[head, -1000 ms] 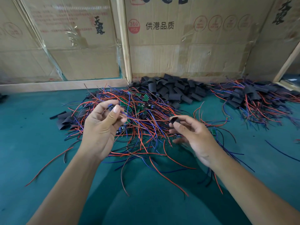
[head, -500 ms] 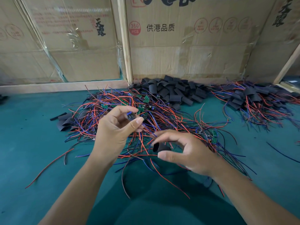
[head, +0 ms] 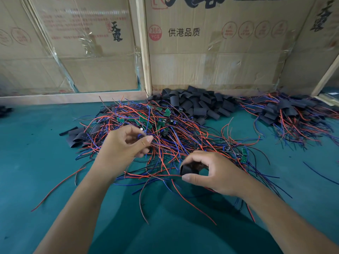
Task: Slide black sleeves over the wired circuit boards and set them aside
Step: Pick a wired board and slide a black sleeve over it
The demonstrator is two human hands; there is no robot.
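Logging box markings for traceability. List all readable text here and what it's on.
"360 PCS": red round stamp, right carton.
"供港品质": black print, same carton.
"天露": black brush characters, left carton.
Red small print upper left, the red circle icons and cut-off black characters along the top and right: unreadable.

Sleeves [head: 197, 105] behind boards [head: 146, 121] — on table [head: 36, 153]

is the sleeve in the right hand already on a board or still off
Still off. The right hand pinches the black sleeve alone, its round mouth open, while the left hand holds the wired board apart from it.
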